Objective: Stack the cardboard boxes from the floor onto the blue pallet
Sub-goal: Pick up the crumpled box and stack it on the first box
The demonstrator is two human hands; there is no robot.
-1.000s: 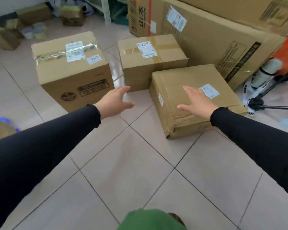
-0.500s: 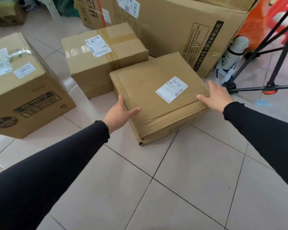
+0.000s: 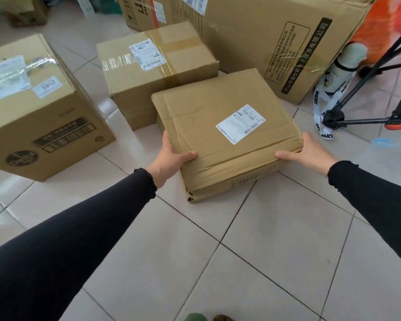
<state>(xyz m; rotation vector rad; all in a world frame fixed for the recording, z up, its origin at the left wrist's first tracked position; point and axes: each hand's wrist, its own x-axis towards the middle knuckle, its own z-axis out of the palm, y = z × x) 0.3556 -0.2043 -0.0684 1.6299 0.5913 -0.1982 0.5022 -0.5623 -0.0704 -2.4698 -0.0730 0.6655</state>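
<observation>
A flat cardboard box [image 3: 208,126] with a white label lies on the tiled floor in the middle of the view. My left hand [image 3: 169,156] grips its near left edge, thumb on top. My right hand [image 3: 308,151] grips its near right corner, thumb along the top edge. Behind it sits a taped medium box [image 3: 155,66], and a taller box [image 3: 33,107] marked 5842 stands at the left. The blue pallet is not in view.
A very large carton [image 3: 264,38] fills the back right. A white bottle [image 3: 340,70] with a lanyard and a black tripod [image 3: 380,98] stand at the right, in front of something orange. Small clutter lies at the far left back.
Both hands have moved from hovering beside the flat box to closing on its two near sides. The view has come closer and lower toward the box.
</observation>
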